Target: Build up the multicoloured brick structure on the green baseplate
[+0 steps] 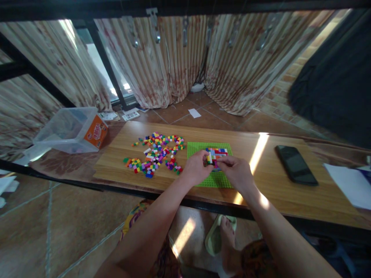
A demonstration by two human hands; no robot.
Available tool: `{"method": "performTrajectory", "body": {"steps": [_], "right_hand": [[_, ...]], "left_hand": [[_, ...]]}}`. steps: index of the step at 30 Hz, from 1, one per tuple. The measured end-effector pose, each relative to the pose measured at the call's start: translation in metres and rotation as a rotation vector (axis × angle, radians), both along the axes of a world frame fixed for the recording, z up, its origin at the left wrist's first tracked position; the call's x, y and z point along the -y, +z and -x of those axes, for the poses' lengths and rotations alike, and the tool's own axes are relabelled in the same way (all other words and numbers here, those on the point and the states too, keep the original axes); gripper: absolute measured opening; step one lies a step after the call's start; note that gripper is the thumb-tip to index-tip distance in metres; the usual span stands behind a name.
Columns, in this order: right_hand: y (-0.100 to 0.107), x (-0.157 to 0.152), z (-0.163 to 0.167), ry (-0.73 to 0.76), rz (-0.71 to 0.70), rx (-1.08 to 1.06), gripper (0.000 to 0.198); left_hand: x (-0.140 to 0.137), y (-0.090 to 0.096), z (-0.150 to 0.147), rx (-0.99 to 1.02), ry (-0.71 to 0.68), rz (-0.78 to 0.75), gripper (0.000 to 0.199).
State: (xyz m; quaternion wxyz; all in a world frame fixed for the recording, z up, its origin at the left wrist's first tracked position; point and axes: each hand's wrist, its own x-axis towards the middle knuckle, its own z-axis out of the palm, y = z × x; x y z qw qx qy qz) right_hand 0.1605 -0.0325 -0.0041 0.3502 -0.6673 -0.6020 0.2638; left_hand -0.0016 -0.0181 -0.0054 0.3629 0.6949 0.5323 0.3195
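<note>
A green studded baseplate (216,180) lies on the wooden board, with rows of red, white and blue building bricks (222,151) showing on it beyond my hands. My left hand (197,168) is closed, its thumb and forefinger on a small cluster of white, yellow and green bricks (209,158) above the plate. From the right, my right hand (237,172) reaches in with fingertips pinched at a small purple brick (215,164) against that cluster. The fingers partly hide both the cluster and the bricks behind it.
Loose colourful bricks (158,152) spread over the board (171,185) left of the plate. A clear plastic box (68,125) with an orange label stands at far left. A black phone (296,165) and white paper (348,185) lie to the right. Striped curtains (162,61) hang behind.
</note>
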Motion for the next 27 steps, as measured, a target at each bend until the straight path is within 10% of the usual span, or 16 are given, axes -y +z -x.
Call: {"method": "performTrajectory", "body": {"steps": [27], "right_hand": [[0.003, 0.007, -0.006, -0.125, -0.099, 0.04, 0.027]], "left_hand": [[-0.009, 0.016, 0.037, -0.224, 0.116, -0.044, 0.026]]}}
